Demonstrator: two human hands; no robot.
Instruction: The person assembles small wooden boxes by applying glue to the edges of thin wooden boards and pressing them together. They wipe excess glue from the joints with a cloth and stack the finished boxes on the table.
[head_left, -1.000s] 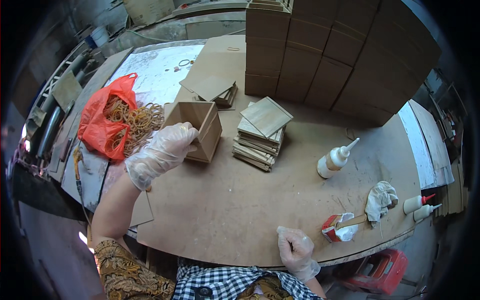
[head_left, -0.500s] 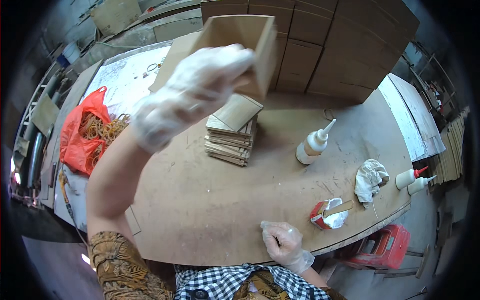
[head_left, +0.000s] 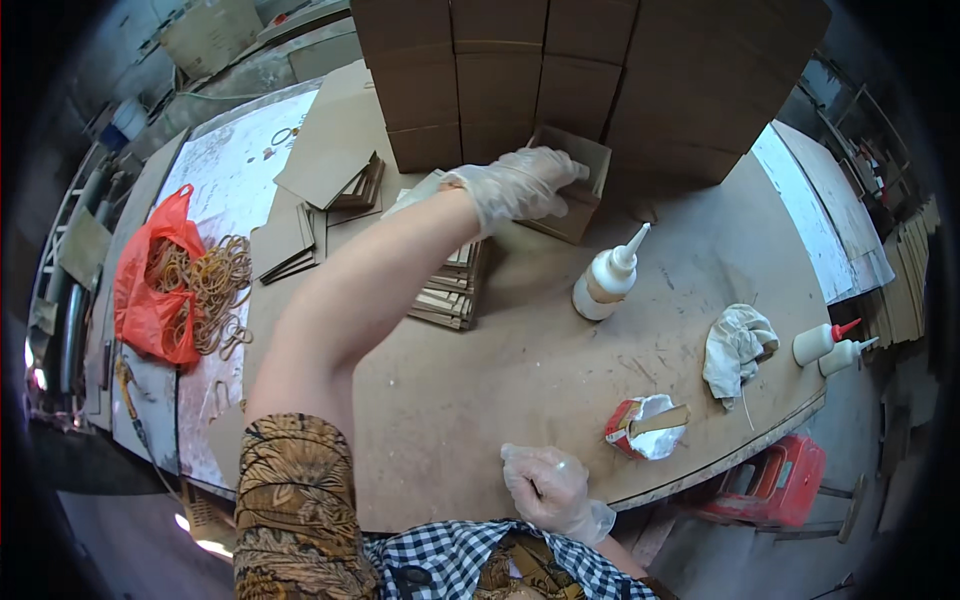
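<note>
1. Half a second ago the left hand (head_left: 520,185) held the small cardboard box (head_left: 575,195) high in the air; now the arm is stretched forward and the box sits low at the foot of the stack of boxes (head_left: 590,80) at the far side of the table (head_left: 520,360).
2. Left fingers are curled over the box's near top edge, gripping it; the box stands open side up, touching the stack behind it.
3. Nothing can be made out inside the box, since the gloved hand covers much of its opening.
4. Right hand (head_left: 548,488) rests near the table's front edge with fingers loosely curled, holding nothing visible.
5. Just under the left forearm lies a pile of flat cardboard pieces (head_left: 450,295), partly hidden by the arm.
6. A glue bottle (head_left: 606,278) stands right of that pile, close to the box.
7. A red bag (head_left: 150,290) at the left holds rubber bands (head_left: 210,290), some spilling out onto the table.
8. A small red-and-white carton (head_left: 645,428) near the front edge holds a flat stick in white paste.
9. A crumpled rag (head_left: 735,345) lies beside it; two more bottles (head_left: 828,345) sit at the right edge.
</note>
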